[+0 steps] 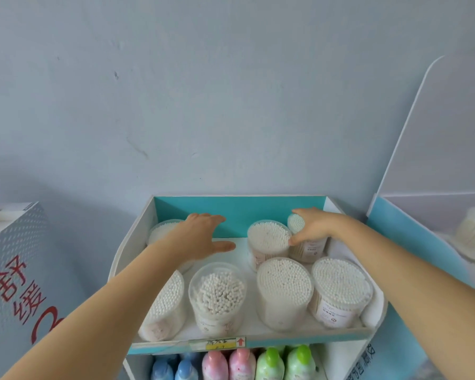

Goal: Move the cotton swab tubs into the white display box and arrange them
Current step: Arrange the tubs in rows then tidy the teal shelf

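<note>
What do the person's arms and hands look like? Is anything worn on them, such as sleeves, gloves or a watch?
The left arm and right arm are bare to the frame's edge; no sleeve shows. The left hand and the right hand wear no gloves, and no ring, watch or bracelet shows.

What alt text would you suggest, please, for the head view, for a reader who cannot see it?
Two hands reach into a white display box holding seven cotton swab tubs: the right hand grips the back-right tub, the left hand is open beside the back-left tub. Blue, pink and green bottles stand on the shelf below.
</note>
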Demonstrator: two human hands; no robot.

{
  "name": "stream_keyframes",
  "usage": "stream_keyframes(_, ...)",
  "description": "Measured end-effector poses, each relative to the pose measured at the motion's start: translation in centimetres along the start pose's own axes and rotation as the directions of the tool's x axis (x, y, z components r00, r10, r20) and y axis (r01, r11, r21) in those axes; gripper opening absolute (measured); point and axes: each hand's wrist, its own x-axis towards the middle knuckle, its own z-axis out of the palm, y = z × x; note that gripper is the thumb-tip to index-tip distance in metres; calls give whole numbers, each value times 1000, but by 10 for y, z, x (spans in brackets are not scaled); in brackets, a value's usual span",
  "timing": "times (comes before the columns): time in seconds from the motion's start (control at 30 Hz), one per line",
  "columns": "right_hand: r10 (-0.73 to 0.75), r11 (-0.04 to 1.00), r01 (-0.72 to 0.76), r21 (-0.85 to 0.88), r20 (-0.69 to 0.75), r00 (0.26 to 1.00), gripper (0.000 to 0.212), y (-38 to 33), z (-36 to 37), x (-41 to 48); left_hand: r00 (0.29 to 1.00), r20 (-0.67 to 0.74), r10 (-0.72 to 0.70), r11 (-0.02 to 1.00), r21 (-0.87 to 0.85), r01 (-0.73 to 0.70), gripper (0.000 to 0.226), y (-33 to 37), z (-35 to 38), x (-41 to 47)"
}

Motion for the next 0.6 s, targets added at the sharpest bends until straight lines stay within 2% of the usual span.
stream_keyframes(0.2,12,975,-26,222,65,998,110,15,3,1,995,48,91,992,-90,-86,77,41,19,38)
stream_keyframes(0.3,88,994,-85,67,-39,995,110,16,2,1,992,84,99,986,-141,-86,79,62,26,54)
stream_keyframes(0.4,136,990,-141,-20,-144,980,110,16,11,9,991,103,89,991,-110,-77,83,78,33,65)
stream_keyframes(0.53,94,990,-120,-79,-270,958,80,16,19,10,994,93,56,995,-85,-48,103,85,40,72)
stream_keyframes(0.6,64,994,-88,-60,-327,943,76,15,22,7,997,66,47,993,-110,-40,112,83,42,73)
